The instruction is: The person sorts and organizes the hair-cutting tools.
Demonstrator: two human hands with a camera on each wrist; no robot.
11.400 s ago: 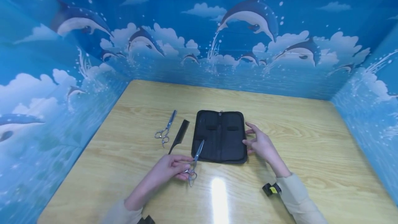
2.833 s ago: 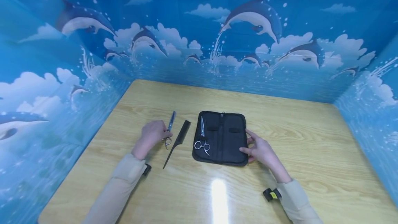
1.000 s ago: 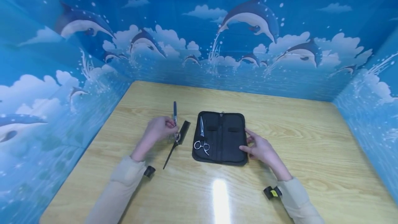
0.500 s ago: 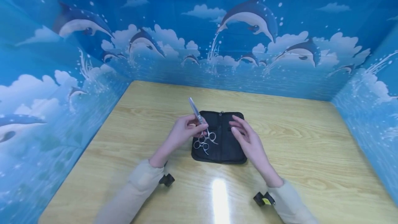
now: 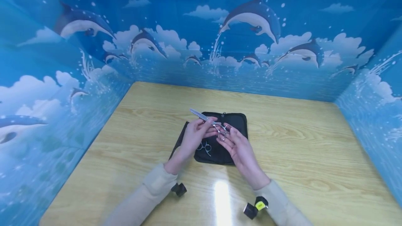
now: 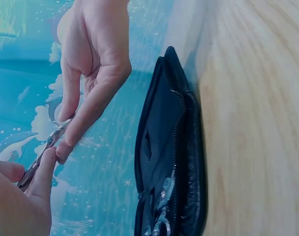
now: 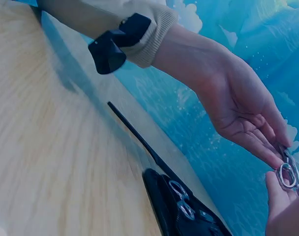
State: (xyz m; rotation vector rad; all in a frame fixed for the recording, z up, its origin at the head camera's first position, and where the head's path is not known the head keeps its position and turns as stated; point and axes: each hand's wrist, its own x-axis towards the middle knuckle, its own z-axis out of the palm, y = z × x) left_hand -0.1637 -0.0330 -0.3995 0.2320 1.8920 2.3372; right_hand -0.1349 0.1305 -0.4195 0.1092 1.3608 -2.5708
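Note:
Above the case, my left hand (image 5: 190,137) pinches a pair of silver hairdressing scissors (image 5: 198,114) near the pivot, blades pointing to the far left. My right hand (image 5: 242,151) pinches the finger rings (image 7: 286,173) of the same scissors. Below them the black zip case (image 5: 239,119) lies unfolded on the table. A second pair of scissors (image 5: 206,148) lies in its left half, the blades hidden behind my left hand in the head view. To the left of the case is a black tail comb (image 5: 179,141), partly covered by my left hand; its thin tail (image 7: 132,129) shows in the right wrist view.
The pale wood-grain table (image 5: 298,142) is bounded at the back and sides by blue dolphin-print sheets (image 5: 232,62). Small black cameras (image 5: 179,189) sit on both wrists. A bright light reflection falls on the table in front of the case.
My left hand has lifted the scissors from left of the comb and brought them over the case. My right hand has left the case's right edge and taken hold of the rings. Blades now slant flatter.

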